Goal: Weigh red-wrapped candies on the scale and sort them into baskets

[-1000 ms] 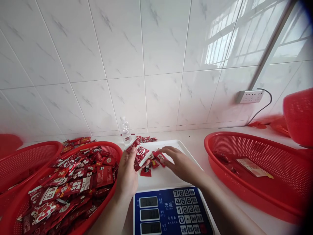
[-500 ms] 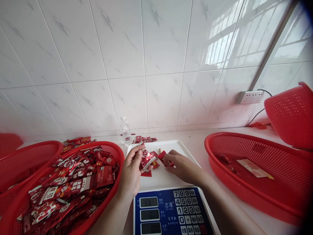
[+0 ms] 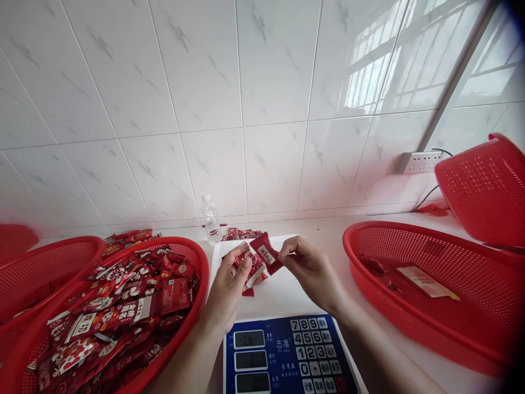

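Above the scale's white tray [image 3: 283, 298], my right hand [image 3: 309, 268] pinches a dark red snack packet [image 3: 266, 253] with a pale label by its right end. Close on its left, my left hand [image 3: 227, 282] is closed on red and white snack packets [image 3: 253, 269], thumb on top. How many it holds is hidden. Below that hand, a red packet [image 3: 248, 292] shows on the tray. The digital scale [image 3: 283, 355] has a blue panel with number keys and several displays.
Left of the scale stands a red basket [image 3: 203, 262] heaped with snack packets, another red basket [image 3: 92, 246] beyond it. A large red basket [image 3: 356, 232] holding a paper card [image 3: 429, 282] stands right. Behind are a plastic bottle [image 3: 211, 221], loose packets [image 3: 240, 233] and a power strip [image 3: 420, 162].
My right hand has risen from the tray with the dark red packet, now held up beside my left hand. The upper right basket has shifted slightly left.
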`<action>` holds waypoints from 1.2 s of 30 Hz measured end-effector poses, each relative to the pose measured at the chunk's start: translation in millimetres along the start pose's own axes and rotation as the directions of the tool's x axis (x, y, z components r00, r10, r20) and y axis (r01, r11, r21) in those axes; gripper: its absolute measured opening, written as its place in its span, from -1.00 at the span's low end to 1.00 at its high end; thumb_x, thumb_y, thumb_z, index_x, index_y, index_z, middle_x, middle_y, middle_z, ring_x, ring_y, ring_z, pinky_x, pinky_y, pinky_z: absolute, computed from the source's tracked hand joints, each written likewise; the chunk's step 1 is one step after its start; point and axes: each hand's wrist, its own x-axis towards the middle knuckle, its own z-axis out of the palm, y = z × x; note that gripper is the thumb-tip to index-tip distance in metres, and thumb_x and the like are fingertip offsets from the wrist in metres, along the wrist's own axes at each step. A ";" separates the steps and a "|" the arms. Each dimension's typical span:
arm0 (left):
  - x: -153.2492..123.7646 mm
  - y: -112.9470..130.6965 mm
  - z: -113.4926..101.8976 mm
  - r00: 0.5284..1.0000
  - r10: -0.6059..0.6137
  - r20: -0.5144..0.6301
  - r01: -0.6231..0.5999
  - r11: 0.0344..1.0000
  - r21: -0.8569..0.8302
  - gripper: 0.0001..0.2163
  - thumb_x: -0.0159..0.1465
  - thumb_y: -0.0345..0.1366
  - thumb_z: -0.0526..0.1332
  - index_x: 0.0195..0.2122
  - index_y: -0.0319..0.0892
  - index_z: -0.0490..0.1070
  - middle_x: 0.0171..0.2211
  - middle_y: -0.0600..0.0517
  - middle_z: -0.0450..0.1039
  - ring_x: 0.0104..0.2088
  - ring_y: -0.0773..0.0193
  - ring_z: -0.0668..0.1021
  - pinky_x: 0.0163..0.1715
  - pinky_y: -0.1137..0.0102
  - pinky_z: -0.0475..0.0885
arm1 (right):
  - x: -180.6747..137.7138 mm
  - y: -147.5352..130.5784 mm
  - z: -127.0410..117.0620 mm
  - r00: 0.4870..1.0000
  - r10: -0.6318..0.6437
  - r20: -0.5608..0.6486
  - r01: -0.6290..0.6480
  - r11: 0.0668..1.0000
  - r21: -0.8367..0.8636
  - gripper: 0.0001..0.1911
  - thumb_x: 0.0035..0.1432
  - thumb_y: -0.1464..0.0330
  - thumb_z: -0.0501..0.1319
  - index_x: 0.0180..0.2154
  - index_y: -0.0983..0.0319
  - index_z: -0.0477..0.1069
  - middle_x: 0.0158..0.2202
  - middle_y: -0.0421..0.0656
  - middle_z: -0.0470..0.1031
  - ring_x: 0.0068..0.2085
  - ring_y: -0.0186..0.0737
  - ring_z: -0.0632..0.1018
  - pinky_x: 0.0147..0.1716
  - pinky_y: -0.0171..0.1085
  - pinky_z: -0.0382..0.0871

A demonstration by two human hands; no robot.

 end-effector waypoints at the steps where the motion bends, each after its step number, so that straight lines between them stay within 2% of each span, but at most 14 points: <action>1: -1.2 -0.7 1.4 1.000 -0.005 0.028 0.005 1.000 -0.007 -0.54 0.11 -0.04 0.29 -0.02 -0.16 0.36 -0.16 -0.10 0.44 -0.18 0.18 0.51 -0.24 0.35 0.46 | -2.4 -2.8 4.9 0.999 0.009 0.049 -0.014 0.995 0.099 -0.89 0.17 0.32 0.14 -0.41 0.18 0.30 -0.40 -0.22 0.37 -0.37 -0.32 0.46 -0.35 -0.26 0.38; 3: -3.1 -1.5 4.1 0.999 -0.019 0.032 0.020 1.000 -0.015 -0.56 0.09 -0.05 0.31 -0.08 -0.19 0.40 -0.20 -0.09 0.46 -0.22 0.20 0.52 -0.28 0.37 0.47 | -6.2 -7.3 12.4 0.980 0.028 0.196 -0.069 0.977 0.203 -0.90 0.18 0.31 0.15 -0.37 0.19 0.31 -0.39 -0.23 0.40 -0.37 -0.32 0.49 -0.33 -0.25 0.41; 5: -3.9 0.1 5.4 0.999 -0.007 -0.037 0.006 1.000 -0.026 -0.61 0.09 -0.05 0.31 -0.14 -0.19 0.43 -0.27 -0.05 0.46 -0.30 0.25 0.53 -0.35 0.40 0.48 | -7.4 -8.8 15.1 0.961 0.041 0.274 -0.097 0.977 0.191 -0.90 0.20 0.31 0.13 -0.34 0.19 0.31 -0.37 -0.21 0.42 -0.35 -0.32 0.50 -0.31 -0.24 0.43; 8: -3.7 7.9 3.9 0.985 0.058 -0.162 -0.069 0.996 -0.062 -0.65 0.08 -0.06 0.32 -0.20 -0.18 0.45 -0.33 0.02 0.45 -0.40 0.32 0.51 -0.47 0.45 0.47 | -5.0 -4.7 11.3 0.974 0.063 0.219 -0.057 0.998 -0.034 -0.89 0.23 0.32 0.08 -0.27 0.17 0.34 -0.28 -0.17 0.47 -0.25 -0.27 0.51 -0.24 -0.20 0.43; 10: -3.9 14.1 1.6 0.974 0.081 -0.213 -0.104 0.990 -0.097 -0.66 0.06 -0.07 0.33 -0.22 -0.16 0.45 -0.34 0.04 0.44 -0.43 0.34 0.50 -0.53 0.47 0.46 | -3.4 0.1 8.3 0.964 0.037 0.263 0.028 0.971 -0.238 -0.83 0.21 0.37 0.08 -0.16 0.13 0.38 -0.12 -0.14 0.47 -0.06 -0.19 0.47 -0.07 -0.11 0.37; 13: -5.3 19.1 -0.6 0.973 0.074 -0.219 -0.102 0.988 -0.118 -0.68 0.06 -0.08 0.33 -0.24 -0.15 0.45 -0.39 0.07 0.43 -0.46 0.34 0.50 -0.56 0.47 0.46 | -3.8 5.9 8.3 0.868 0.005 0.496 0.217 0.895 -0.389 -0.65 0.16 0.46 0.10 -0.02 0.09 0.36 0.10 -0.16 0.37 0.19 -0.16 0.26 0.18 -0.04 0.09; 16: -5.4 17.0 0.0 0.977 0.060 -0.205 -0.084 0.990 -0.109 -0.68 0.06 -0.08 0.33 -0.22 -0.14 0.45 -0.43 0.09 0.42 -0.45 0.35 0.49 -0.55 0.48 0.46 | -6.1 8.7 10.8 0.782 0.062 0.621 0.276 0.858 -0.434 -0.61 0.13 0.52 0.09 -0.02 0.12 0.37 0.10 -0.15 0.37 0.17 -0.17 0.29 0.18 -0.09 0.10; 18: -4.2 13.7 1.1 0.981 0.051 -0.187 -0.071 0.992 -0.102 -0.67 0.06 -0.07 0.33 -0.22 -0.15 0.45 -0.43 0.09 0.42 -0.46 0.38 0.49 -0.53 0.49 0.46 | -6.6 10.4 11.0 0.785 0.124 0.607 0.245 0.838 -0.488 -0.63 0.10 0.55 0.09 -0.06 0.16 0.40 0.07 -0.11 0.38 0.10 -0.15 0.36 0.10 -0.14 0.22; 21: -1.5 8.5 1.5 0.988 0.021 -0.151 -0.032 0.997 -0.071 -0.64 0.05 -0.06 0.34 -0.20 -0.16 0.45 -0.44 0.09 0.42 -0.46 0.38 0.49 -0.54 0.51 0.43 | -4.3 14.1 8.0 0.837 0.187 0.515 0.183 0.790 -0.585 -0.73 0.10 0.55 0.07 -0.21 0.23 0.45 -0.06 -0.05 0.43 -0.08 -0.15 0.46 -0.09 -0.17 0.34; 25: 0.9 3.1 -0.8 0.990 -0.042 -0.131 0.041 0.999 -0.010 -0.59 0.07 -0.03 0.31 -0.13 -0.15 0.43 -0.36 0.04 0.46 -0.42 0.33 0.53 -0.58 0.54 0.37 | 1.3 15.2 0.2 0.893 0.196 0.405 0.108 0.781 -0.615 -0.79 0.12 0.53 0.04 -0.38 0.23 0.42 -0.25 -0.10 0.44 -0.32 -0.26 0.48 -0.28 -0.23 0.36; 29: 1.3 1.6 -1.1 0.991 -0.059 -0.122 0.059 0.998 0.003 -0.60 0.10 -0.04 0.30 -0.10 -0.15 0.42 -0.25 -0.02 0.49 -0.35 0.29 0.55 -0.56 0.54 0.36 | 3.2 5.2 -4.6 0.981 0.004 0.195 0.083 0.896 -0.436 -0.87 0.19 0.42 0.06 -0.33 0.17 0.38 -0.23 -0.13 0.42 -0.26 -0.24 0.48 -0.26 -0.21 0.38; 31: 0.5 1.4 0.5 0.995 -0.065 -0.072 0.063 0.998 -0.023 -0.61 0.11 -0.05 0.29 -0.09 -0.15 0.42 -0.23 -0.04 0.49 -0.31 0.25 0.56 -0.50 0.50 0.41 | 1.3 -2.1 -2.5 0.987 -0.113 0.110 0.142 0.939 -0.314 -0.89 0.20 0.39 0.07 -0.31 0.15 0.37 -0.21 -0.13 0.41 -0.18 -0.21 0.47 -0.20 -0.18 0.38; 33: -1.0 0.5 2.3 0.997 -0.079 0.010 0.080 0.995 -0.066 -0.62 0.13 -0.04 0.27 -0.11 -0.15 0.41 -0.24 -0.04 0.49 -0.31 0.25 0.55 -0.45 0.46 0.43 | -2.3 -9.2 2.9 0.978 -0.163 0.127 0.188 0.956 -0.224 -0.90 0.20 0.41 0.08 -0.30 0.14 0.35 -0.22 -0.13 0.40 -0.16 -0.21 0.47 -0.18 -0.17 0.39; 36: -2.6 -2.6 3.6 0.990 -0.119 0.080 0.128 0.985 -0.118 -0.68 0.14 -0.05 0.27 -0.18 -0.15 0.41 -0.34 0.03 0.48 -0.41 0.35 0.53 -0.48 0.50 0.41 | -8.9 -17.8 12.2 0.966 -0.154 0.206 0.189 0.968 -0.163 -0.89 0.20 0.44 0.06 -0.29 0.14 0.33 -0.26 -0.15 0.41 -0.24 -0.24 0.49 -0.25 -0.19 0.42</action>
